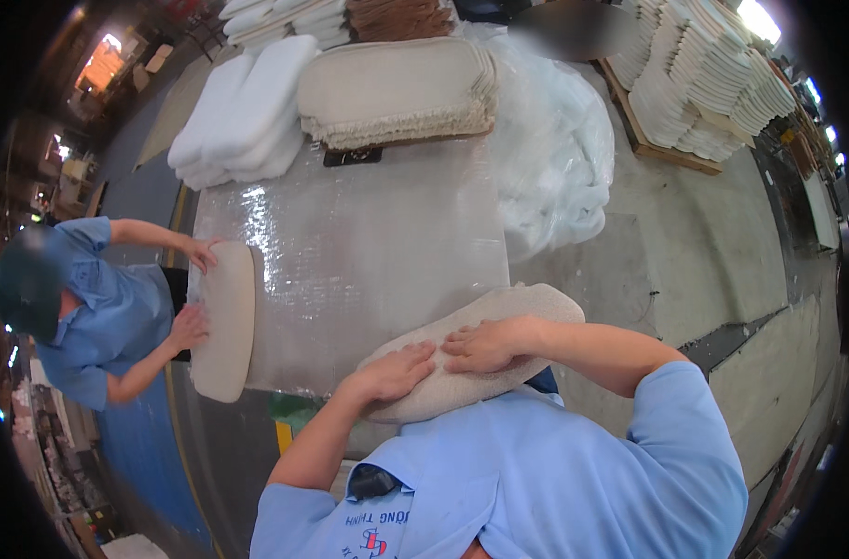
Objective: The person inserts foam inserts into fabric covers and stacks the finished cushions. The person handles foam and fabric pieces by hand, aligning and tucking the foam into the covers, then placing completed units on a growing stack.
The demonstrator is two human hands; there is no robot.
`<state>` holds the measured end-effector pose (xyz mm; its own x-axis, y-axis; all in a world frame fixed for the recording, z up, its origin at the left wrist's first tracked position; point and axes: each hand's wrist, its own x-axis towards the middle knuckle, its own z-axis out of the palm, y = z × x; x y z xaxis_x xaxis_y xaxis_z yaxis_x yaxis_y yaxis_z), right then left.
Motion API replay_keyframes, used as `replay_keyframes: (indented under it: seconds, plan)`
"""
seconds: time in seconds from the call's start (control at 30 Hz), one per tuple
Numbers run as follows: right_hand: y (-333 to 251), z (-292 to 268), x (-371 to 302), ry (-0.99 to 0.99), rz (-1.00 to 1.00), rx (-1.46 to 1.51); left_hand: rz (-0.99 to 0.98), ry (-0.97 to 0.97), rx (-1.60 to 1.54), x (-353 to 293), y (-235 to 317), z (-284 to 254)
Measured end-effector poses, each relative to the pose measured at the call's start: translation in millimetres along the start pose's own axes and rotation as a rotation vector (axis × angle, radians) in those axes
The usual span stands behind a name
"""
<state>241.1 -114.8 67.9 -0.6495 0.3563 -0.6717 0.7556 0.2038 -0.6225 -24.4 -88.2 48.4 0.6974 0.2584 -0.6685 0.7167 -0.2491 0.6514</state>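
On a workshop table wrapped in clear plastic film [378,233], the left hand [397,373] and right hand [485,345] lie flat, fingers extended, clasping nothing, on an oblong beige fabric-covered cushion [462,384]. It sits at the near edge against the torso, probably for steadiness. A co-worker [117,289] has a similar cushion [227,321] at the left edge. Stacked beige covers [397,79] and white padding [247,112] occupy the far end, seemingly leaving working space.

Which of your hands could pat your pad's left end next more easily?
Probably the left hand: it rests on the beige pad nearer that end, while the right hand lies closer to the middle.
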Motion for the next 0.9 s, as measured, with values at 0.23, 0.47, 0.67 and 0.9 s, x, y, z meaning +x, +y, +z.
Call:
replay_keyframes:
  seconds: [0.23, 0.47, 0.67, 0.9]
  plan:
    - [42.7, -0.4, -6.5, 0.055, 0.179, -0.078, -0.124, 0.181, -0.055, -4.4, -72.3, 17.8]
    - [96.3, -18.6, -53.6, 0.24, 0.744, 0.181, -0.576, 0.341, -0.171, -31.1, -30.5, -3.2]
    - [109.6, -21.4, -68.0, 0.443, 0.492, 0.446, -0.486, 0.598, -0.3, -42.6, -41.6, 5.3]
    - [79.5, -25.4, -60.8, 1.177, 0.493, 0.353, -0.455, 1.099, -0.123, -34.8, 2.4, -29.0]
